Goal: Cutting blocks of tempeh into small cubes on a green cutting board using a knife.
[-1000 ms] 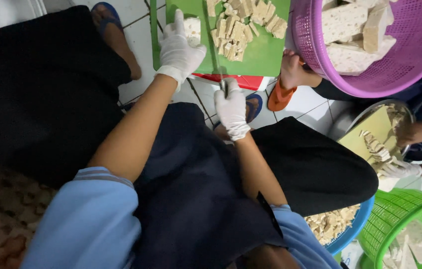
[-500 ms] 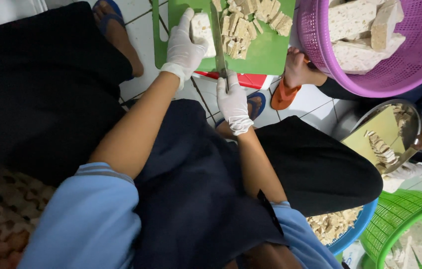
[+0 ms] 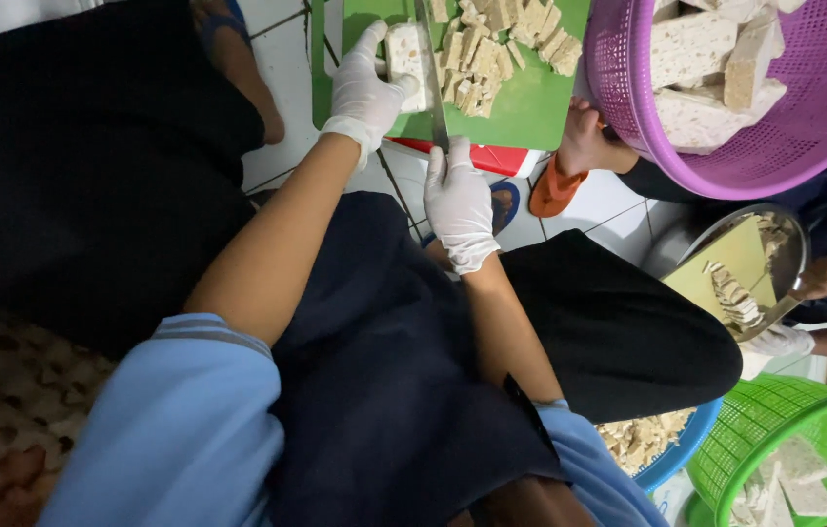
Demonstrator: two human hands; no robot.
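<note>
Gloved left hand (image 3: pixel 366 90) grip pressed around pale tempeh block (image 3: pixel 407 60) on green cutting board (image 3: pixel 530 107); gloved right hand (image 3: pixel 458 200) grip closed around knife (image 3: pixel 433 83), blade beside block

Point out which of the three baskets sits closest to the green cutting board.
The purple basket, upper right, holding big pale blocks. Its rim reaches the cutting board; the green basket and blue basket sit low, by the person's knee.

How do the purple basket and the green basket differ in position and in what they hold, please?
The purple basket sits at the top right beside the green cutting board; the green basket sits at the bottom right. The purple basket holds several large pale blocks heaped together; the green basket holds fewer, flatter pieces. Both are perforated plastic and carry the same pale speckled food.
</note>
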